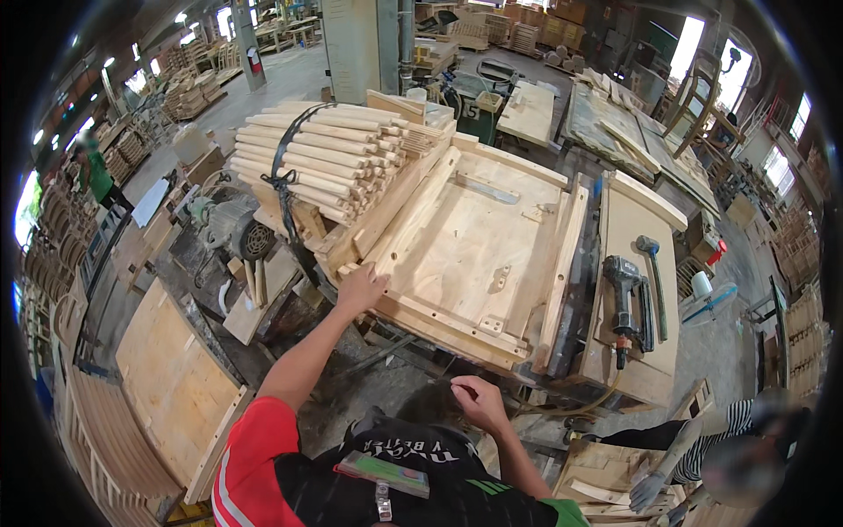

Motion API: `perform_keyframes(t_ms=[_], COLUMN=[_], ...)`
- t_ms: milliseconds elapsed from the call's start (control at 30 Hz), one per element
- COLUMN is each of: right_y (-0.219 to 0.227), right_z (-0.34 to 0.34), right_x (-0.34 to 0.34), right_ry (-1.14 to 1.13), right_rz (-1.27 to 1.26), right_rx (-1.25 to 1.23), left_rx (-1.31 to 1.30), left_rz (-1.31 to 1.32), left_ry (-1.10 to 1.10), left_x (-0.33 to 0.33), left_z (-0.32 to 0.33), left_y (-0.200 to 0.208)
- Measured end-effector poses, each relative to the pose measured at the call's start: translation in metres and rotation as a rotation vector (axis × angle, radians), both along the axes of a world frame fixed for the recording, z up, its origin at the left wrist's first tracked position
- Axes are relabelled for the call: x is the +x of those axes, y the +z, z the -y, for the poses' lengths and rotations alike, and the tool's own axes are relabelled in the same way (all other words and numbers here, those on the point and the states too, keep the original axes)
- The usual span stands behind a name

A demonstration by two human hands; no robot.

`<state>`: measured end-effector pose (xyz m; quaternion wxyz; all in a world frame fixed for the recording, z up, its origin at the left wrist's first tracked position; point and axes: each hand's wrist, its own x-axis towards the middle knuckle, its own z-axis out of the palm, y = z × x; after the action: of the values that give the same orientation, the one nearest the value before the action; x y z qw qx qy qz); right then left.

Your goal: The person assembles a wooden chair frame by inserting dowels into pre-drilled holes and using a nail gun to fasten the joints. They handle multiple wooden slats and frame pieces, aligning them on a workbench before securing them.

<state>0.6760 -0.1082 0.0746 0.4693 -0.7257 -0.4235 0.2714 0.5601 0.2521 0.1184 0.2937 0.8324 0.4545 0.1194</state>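
Observation:
A pale wooden frame (439, 309) with drilled holes lies on the workbench, around a flat plywood panel (439, 237). My left hand (363, 290) is at its near left corner, fingers bent over the wood. Close to my body, my right hand (480, 402) hovers off the bench with curled fingers; whatever may be in them is hidden. Small wooden blocks (501, 277) with holes sit on the panel, and a flat grey strip (487, 188) lies near its far edge. Beyond my left hand, a bundle of turned wooden rods (325, 154) is tied with a dark strap.
To the right, a board (650, 290) carries a nail gun (623, 294) with a hose and a hammer (652, 272). A motor (237, 230) stands at left. Plywood boards (176, 369) lean at the lower left. A gloved co-worker's hand (648, 492) is at lower right.

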Motion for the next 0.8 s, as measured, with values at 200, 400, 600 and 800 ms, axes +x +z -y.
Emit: perform_keyframes(t_ms=[200,400,600,800], right_y=[0.007,0.019,0.024,0.01], right_z=[-0.007,-0.05,-0.141,-0.281], right_x=[0.013,0.029,0.059,0.099], right_ry=[-0.11,-0.166,-0.01,-0.1], right_rz=[-0.129,-0.29,-0.19,-0.354], right_rx=[0.1,0.098,0.072,-0.039], left_rx=[0.268,0.222,0.242,0.205], left_rz=[-0.015,-0.102,-0.1,-0.109], left_ry=[0.037,-0.001,0.031,0.064], left_x=[0.052,0.083,0.081,0.087], left_z=[-0.069,-0.081,-0.092,-0.088], left_y=[-0.018,-0.031,-0.049,-0.042])
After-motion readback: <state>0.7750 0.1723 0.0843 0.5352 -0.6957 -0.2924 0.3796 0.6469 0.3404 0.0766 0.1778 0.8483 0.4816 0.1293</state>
